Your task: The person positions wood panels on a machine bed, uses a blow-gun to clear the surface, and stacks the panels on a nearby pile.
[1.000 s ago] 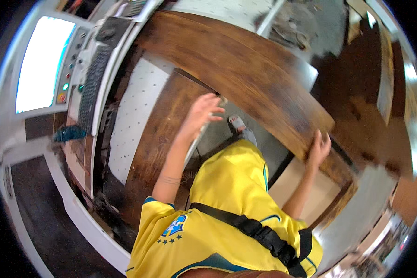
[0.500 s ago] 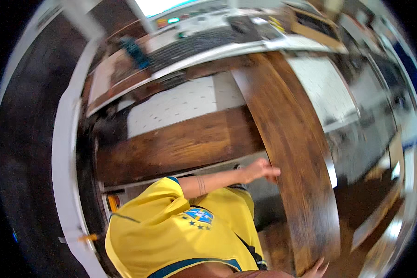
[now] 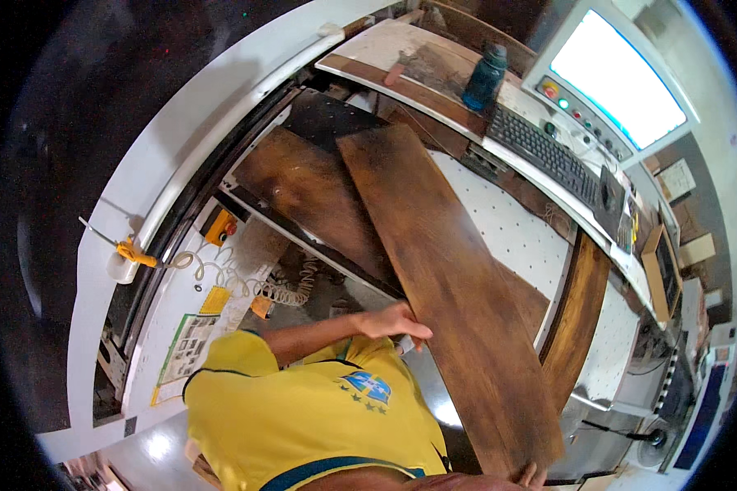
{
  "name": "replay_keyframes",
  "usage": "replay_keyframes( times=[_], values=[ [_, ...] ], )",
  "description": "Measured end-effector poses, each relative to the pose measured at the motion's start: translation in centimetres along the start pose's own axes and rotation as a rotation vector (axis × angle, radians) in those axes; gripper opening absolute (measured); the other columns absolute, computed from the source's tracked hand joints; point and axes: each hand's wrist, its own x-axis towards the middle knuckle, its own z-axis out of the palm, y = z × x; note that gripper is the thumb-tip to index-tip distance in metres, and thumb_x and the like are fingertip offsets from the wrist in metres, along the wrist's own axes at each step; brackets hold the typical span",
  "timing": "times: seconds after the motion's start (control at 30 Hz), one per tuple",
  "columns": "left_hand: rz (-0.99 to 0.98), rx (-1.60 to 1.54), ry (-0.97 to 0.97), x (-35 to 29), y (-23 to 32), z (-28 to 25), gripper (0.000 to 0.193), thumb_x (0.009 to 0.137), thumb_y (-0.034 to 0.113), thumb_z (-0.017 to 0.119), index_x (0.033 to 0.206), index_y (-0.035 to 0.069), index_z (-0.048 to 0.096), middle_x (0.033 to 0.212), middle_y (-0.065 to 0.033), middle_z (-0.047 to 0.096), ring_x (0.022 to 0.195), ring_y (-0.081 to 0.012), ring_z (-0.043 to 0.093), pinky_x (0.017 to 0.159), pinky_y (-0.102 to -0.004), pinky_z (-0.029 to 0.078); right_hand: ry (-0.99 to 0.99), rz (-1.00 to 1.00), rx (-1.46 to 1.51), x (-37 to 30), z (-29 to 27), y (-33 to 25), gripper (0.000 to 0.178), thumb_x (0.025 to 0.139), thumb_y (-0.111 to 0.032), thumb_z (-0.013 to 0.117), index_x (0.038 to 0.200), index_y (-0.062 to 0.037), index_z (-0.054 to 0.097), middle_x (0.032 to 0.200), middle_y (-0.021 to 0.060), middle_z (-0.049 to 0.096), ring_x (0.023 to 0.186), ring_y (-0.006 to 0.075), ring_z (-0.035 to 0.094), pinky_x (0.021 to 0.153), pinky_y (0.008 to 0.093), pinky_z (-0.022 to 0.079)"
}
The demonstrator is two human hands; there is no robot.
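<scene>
A long dark-brown wooden board (image 3: 458,270) slants across the work surface from far left to near right. My left hand (image 3: 393,322) is closed on its left edge, with a digit over the top and the other fingers partly hidden. At the near end, the fingertips of my right hand (image 3: 532,476) curl over the edge; the rest of that hand is out of sight. Beneath the held board's far part lies another brown board (image 3: 303,196), partly covered. To the right, a third brown strip (image 3: 581,303) rests on the white dotted surface (image 3: 499,213).
A keyboard (image 3: 544,155), a dark bottle (image 3: 486,78) and a lit monitor (image 3: 618,78) stand along the far shelf. Left are a white machine rail (image 3: 221,114), a yellow air gun (image 3: 135,254), its coiled hose (image 3: 282,290) and a red button on a yellow box (image 3: 219,227).
My view has turned, bringing the monitor and air hose into sight. The long board now crosses over the lower board, and my left hand has closed on its edge.
</scene>
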Motion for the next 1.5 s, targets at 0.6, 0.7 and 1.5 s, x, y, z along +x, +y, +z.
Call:
replay_keyframes(
  times=[0.6, 0.7, 1.5],
  values=[
    [0.565, -0.122, 1.074, -10.5, 5.7, -26.1, 0.053, 0.098, 0.024, 0.076, 0.143, 0.004, 0.058, 0.110, -0.0056, 0.071, 0.101, -0.0178, 0.069, 0.094, -0.0410, 0.056, -0.215, 0.063, 0.877, 6.5, 38.9, -28.1, 0.051, 0.095, 0.000, 0.071, 0.141, 0.0115, 0.051, 0.133, 0.0188, 0.064, 0.116, 0.0239, 0.064, 0.099, 0.0335, 0.051],
    [0.569, -0.029, 1.231, -9.5, 6.4, -26.5, 0.073, 0.099, 0.025, 0.075, 0.159, 0.005, 0.039, 0.110, -0.0072, 0.071, 0.104, -0.0187, 0.069, 0.098, -0.0405, 0.056, -0.192, 0.068, 0.861, 7.2, 39.6, -29.9, 0.047, 0.096, -0.003, 0.072, 0.138, 0.0109, 0.055, 0.129, 0.0165, 0.067, 0.111, 0.0219, 0.065, 0.094, 0.0320, 0.053],
    [-0.509, 1.444, 1.070, 5.1, 13.1, -37.8, 0.112, 0.091, 0.085, 0.041, 0.156, -0.005, 0.039, 0.169, -0.0264, 0.021, 0.159, -0.0384, 0.014, 0.127, -0.0585, -0.002, -0.263, -0.370, -0.184, 30.0, 53.9, -16.1, 0.074, 0.081, -0.039, 0.084, 0.137, 0.0030, 0.060, 0.145, 0.0223, 0.058, 0.138, 0.0378, 0.051, 0.112, 0.0510, 0.042]
  ],
)
